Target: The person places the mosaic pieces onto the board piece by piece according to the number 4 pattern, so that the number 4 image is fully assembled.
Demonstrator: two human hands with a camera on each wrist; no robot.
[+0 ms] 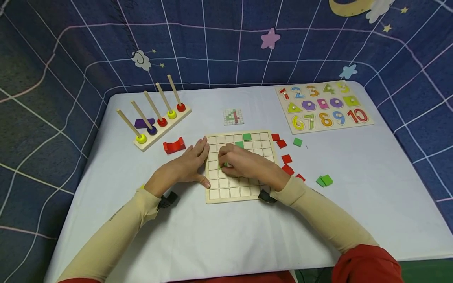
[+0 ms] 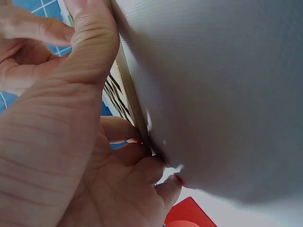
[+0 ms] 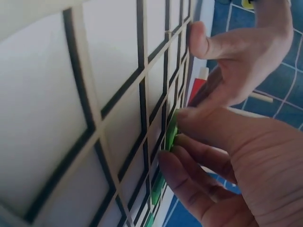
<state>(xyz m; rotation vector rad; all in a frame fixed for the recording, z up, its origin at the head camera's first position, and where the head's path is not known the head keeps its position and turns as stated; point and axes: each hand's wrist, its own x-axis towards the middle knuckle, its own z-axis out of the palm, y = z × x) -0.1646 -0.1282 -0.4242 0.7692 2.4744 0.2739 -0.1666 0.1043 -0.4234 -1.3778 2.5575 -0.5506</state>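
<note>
A table (image 1: 371, 204) with a plain white cover fills the middle. Behind it and at both sides hangs a dark blue cloth (image 1: 63, 59) with thin white lines, little stars, clouds and a yellow moon. The light is soft and even.

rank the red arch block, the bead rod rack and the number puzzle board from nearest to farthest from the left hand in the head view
From the left hand:
1. Red arch block, just beyond it to the left.
2. Bead rod rack, farther back left.
3. Number puzzle board, far back right.
</note>
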